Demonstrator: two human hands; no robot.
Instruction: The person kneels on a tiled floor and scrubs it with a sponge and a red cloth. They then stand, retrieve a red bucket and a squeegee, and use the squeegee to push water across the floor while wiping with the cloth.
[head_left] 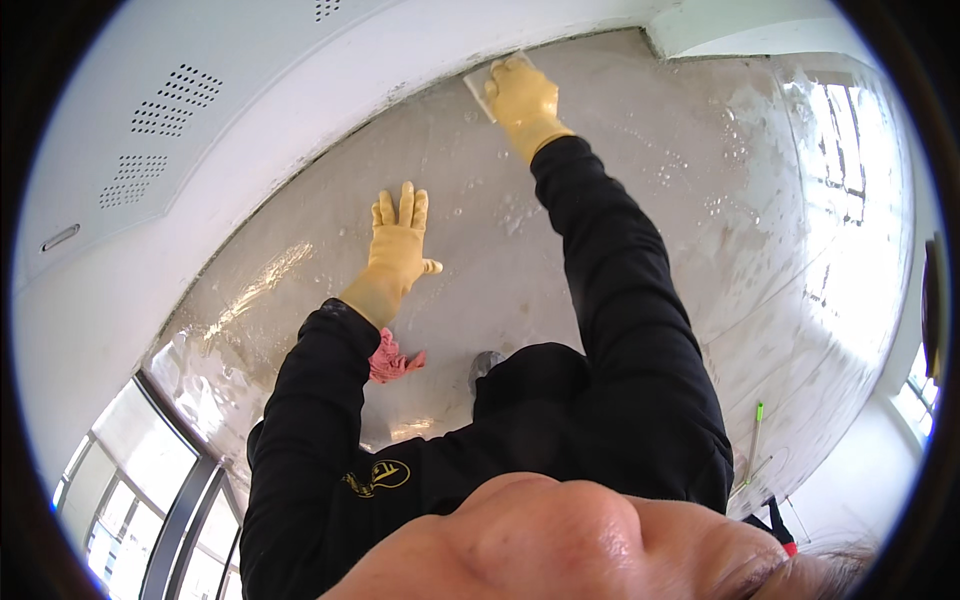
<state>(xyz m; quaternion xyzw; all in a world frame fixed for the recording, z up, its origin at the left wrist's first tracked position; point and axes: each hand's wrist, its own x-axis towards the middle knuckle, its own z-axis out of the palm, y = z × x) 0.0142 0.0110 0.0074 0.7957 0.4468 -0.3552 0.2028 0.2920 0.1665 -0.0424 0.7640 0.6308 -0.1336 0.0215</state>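
Note:
My right hand, in a yellow rubber glove, is far out near the wall with its fingers closed over a flat pale rectangular pad. The pad's edge shows on the left of the glove, and whether it is a sponge or a scraper I cannot tell. Closer in, my left hand, gloved alike, rests on the wet floor with fingers stretched and thumb out to the right. A crumpled pink cloth lies on the floor behind that wrist. Soap bubbles dot the surface around my right arm.
A white wall with perforated vent panels runs along the far left. Glass doors with dark frames stand at lower left. To the right, a thin stick with a green end lies on the floor. Part of a grey shoe shows beside my knee.

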